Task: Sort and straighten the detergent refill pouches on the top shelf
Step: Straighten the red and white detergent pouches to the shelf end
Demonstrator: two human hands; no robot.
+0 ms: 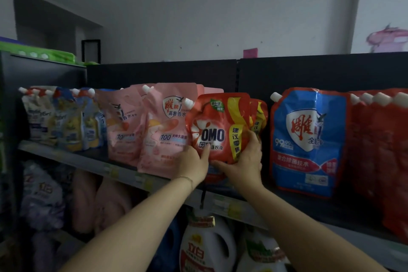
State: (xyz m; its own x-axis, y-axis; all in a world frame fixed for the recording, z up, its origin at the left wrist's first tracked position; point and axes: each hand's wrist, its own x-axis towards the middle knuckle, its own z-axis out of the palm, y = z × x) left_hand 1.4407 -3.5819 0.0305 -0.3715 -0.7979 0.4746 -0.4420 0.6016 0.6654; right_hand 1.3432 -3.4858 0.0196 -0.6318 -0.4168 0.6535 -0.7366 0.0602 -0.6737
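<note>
Mid top shelf [123, 172], red pouch [218, 121]: left hand [194, 165] grip pinches its 7 o'clock corner, right hand [242, 161] grip wraps its 4 o'clock edge; pink pouch [163, 130] touching at 9 o'clock.

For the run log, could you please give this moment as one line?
left hand, right hand hold red OMO pouch; top shelf; between pink pouch, blue pouch
</note>
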